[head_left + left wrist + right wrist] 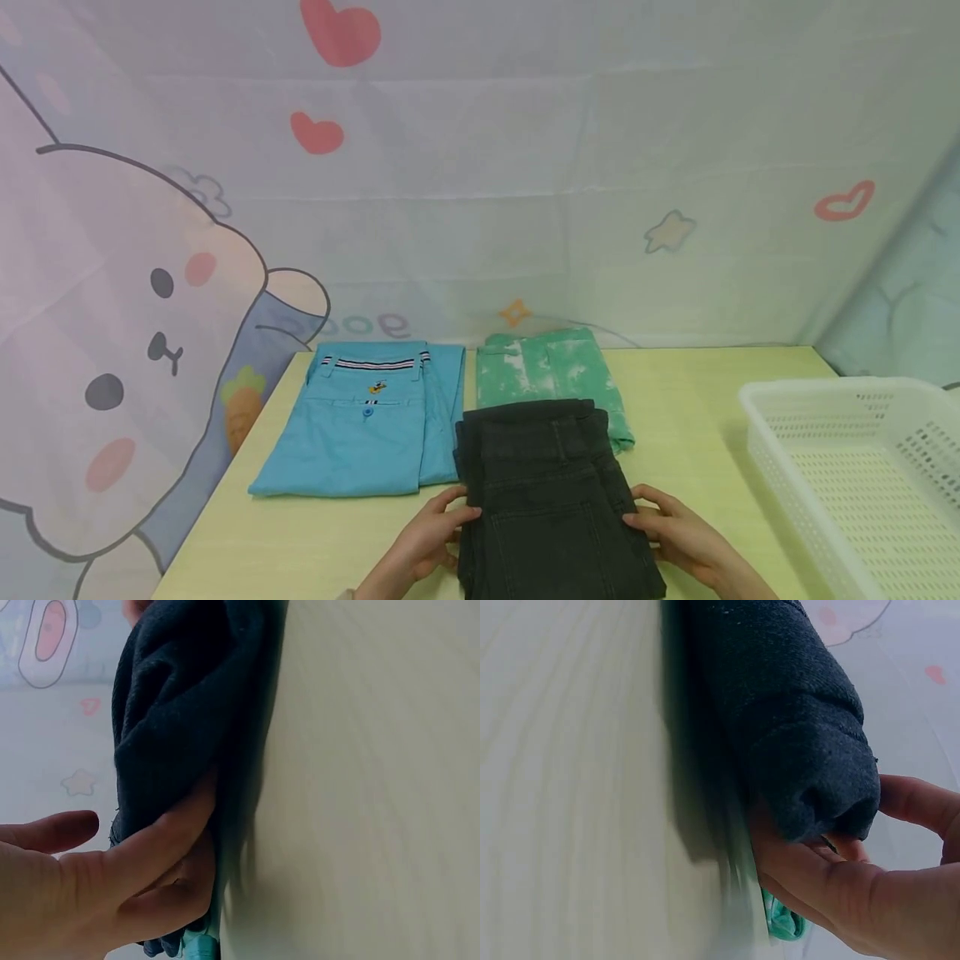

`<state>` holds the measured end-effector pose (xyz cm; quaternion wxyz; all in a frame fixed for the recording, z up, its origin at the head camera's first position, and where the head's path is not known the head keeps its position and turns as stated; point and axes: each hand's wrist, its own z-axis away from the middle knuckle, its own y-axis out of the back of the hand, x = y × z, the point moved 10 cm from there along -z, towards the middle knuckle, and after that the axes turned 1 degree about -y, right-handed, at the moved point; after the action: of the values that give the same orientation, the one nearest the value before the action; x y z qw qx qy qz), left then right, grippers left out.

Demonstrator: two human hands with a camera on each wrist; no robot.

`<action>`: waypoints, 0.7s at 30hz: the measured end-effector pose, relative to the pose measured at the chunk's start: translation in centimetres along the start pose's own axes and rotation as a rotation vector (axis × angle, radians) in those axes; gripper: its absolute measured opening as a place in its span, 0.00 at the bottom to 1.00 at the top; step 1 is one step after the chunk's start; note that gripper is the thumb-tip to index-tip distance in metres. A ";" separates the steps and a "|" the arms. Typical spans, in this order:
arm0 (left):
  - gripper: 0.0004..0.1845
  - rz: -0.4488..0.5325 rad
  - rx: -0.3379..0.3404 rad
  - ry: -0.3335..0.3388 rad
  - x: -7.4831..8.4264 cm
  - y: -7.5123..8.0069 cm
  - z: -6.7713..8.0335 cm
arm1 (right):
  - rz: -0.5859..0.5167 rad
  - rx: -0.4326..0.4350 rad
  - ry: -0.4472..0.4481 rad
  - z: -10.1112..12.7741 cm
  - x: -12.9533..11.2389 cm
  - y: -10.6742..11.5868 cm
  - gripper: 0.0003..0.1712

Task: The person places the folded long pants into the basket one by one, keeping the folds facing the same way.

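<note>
A pair of folded black jeans (551, 508) lies at the front middle of the table, back pocket and waistband facing up. My left hand (431, 533) grips its left edge. In the left wrist view, the fingers (169, 832) reach under the dark cloth (187, 712), with the thumb above. On the opposite edge, my right hand (682, 533) holds the jeans, thumb at the top side. The right wrist view shows its fingers (795, 862) tucked beneath the thick folded edge (802, 750); their tips are hidden.
Folded blue trousers (360, 450) lie at the back left. Behind the jeans is a folded green-and-white garment (555, 367), partly covered in the head view. A white plastic basket (798, 508) stands at the right. A printed cloth (480, 167) hangs behind the table (697, 400).
</note>
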<state>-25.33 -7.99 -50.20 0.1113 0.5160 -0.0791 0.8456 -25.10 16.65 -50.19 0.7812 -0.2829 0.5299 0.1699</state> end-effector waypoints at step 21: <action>0.38 -0.075 -0.026 -0.086 1.0 -0.8 0.4 | 0.095 0.088 0.021 0.2 -0.7 -0.1 0.14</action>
<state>-25.17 -7.19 -49.14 0.1463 0.5529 -0.0753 0.8168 -25.15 16.69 -49.51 0.7786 -0.2245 0.5576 0.1801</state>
